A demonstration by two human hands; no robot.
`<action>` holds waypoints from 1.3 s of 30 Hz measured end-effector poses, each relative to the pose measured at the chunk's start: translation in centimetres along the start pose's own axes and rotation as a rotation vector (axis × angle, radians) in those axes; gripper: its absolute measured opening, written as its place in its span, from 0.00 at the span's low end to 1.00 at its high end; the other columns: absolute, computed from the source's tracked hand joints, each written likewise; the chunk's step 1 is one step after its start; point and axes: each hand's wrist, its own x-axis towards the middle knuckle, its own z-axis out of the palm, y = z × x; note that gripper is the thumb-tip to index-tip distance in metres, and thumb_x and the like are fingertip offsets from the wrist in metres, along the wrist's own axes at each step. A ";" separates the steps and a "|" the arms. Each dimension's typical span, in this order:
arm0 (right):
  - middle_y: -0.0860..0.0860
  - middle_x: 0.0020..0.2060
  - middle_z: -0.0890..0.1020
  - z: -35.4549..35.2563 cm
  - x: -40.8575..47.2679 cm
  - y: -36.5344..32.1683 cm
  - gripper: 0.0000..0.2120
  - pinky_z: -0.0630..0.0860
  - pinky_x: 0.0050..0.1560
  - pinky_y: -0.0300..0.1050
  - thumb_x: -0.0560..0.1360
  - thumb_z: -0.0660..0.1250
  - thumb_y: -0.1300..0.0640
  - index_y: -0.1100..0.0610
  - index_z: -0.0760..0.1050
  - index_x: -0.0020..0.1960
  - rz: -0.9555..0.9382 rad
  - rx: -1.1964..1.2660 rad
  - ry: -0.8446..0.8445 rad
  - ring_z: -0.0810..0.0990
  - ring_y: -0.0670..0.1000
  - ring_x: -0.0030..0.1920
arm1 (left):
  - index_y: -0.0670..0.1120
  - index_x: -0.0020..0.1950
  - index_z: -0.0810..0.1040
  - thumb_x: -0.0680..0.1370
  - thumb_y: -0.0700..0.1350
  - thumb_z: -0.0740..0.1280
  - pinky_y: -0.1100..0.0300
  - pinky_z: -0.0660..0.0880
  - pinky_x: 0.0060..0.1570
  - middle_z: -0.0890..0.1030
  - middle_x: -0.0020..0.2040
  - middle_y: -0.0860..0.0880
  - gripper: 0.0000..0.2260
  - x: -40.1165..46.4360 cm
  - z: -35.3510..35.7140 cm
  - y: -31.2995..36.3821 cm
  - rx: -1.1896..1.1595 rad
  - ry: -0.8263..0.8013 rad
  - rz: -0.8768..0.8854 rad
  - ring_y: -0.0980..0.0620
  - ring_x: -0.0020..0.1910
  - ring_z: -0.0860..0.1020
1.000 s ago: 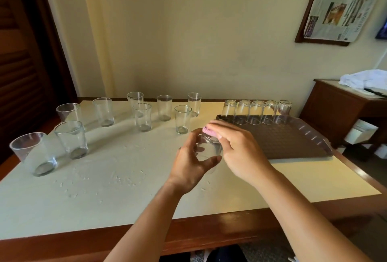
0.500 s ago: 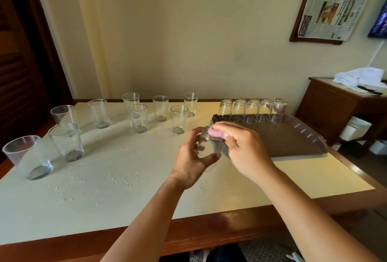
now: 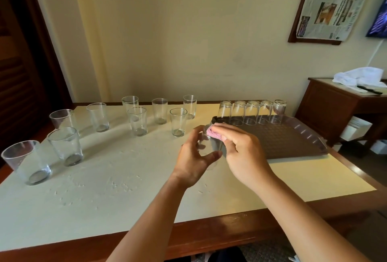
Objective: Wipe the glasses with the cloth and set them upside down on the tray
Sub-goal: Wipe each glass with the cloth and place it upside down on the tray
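Note:
My left hand (image 3: 193, 157) grips a clear glass (image 3: 206, 146) above the table, just left of the tray. My right hand (image 3: 240, 148) presses a pink cloth (image 3: 213, 134) over the glass's rim. The brown tray (image 3: 293, 142) lies to the right, with several glasses (image 3: 250, 113) upside down in a row along its far edge. Several upright glasses (image 3: 138, 121) stand across the left and back of the table.
The cream-topped table (image 3: 104, 188) has a wooden front edge and water drops near the middle. A wooden side cabinet (image 3: 335, 104) with a white cloth and a pen stands at the right. A wall is close behind the table.
The hands and glass have stayed near the tray's left corner. The pink cloth has shifted over the glass's rim as the right hand's fingers turn.

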 end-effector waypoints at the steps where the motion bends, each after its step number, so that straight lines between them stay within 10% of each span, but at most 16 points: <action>1: 0.48 0.65 0.81 -0.1 -0.3 0.1 0.21 0.65 0.65 0.22 0.80 0.62 0.73 0.56 0.80 0.67 -0.023 0.003 0.001 0.76 0.42 0.66 | 0.56 0.75 0.69 0.72 0.50 0.81 0.54 0.79 0.58 0.79 0.65 0.54 0.35 0.1 -0.2 0.0 -0.008 0.001 -0.004 0.49 0.61 0.78; 23: 0.51 0.62 0.83 -1.2 1.6 0.9 0.21 0.68 0.58 0.21 0.80 0.61 0.72 0.57 0.81 0.66 -0.032 -0.083 -0.045 0.80 0.48 0.62 | 0.51 0.73 0.74 0.71 0.46 0.81 0.40 0.79 0.61 0.82 0.60 0.52 0.32 -0.8 0.4 0.9 -0.167 -0.013 -0.028 0.51 0.54 0.79; 34: 0.53 0.60 0.84 -1.7 2.5 1.5 0.20 0.79 0.62 0.45 0.80 0.60 0.71 0.57 0.81 0.66 -0.009 -0.151 -0.059 0.82 0.51 0.58 | 0.51 0.71 0.75 0.72 0.43 0.81 0.42 0.82 0.57 0.82 0.60 0.45 0.30 -1.2 0.9 1.1 -0.240 -0.074 -0.079 0.32 0.55 0.80; 39: 0.49 0.59 0.84 -1.2 1.8 1.2 0.19 0.77 0.61 0.34 0.81 0.61 0.70 0.55 0.82 0.65 -0.072 -0.085 -0.103 0.81 0.46 0.58 | 0.47 0.70 0.73 0.73 0.34 0.78 0.58 0.82 0.49 0.82 0.59 0.42 0.28 -0.3 1.0 1.0 -0.271 -0.052 -0.107 0.51 0.44 0.85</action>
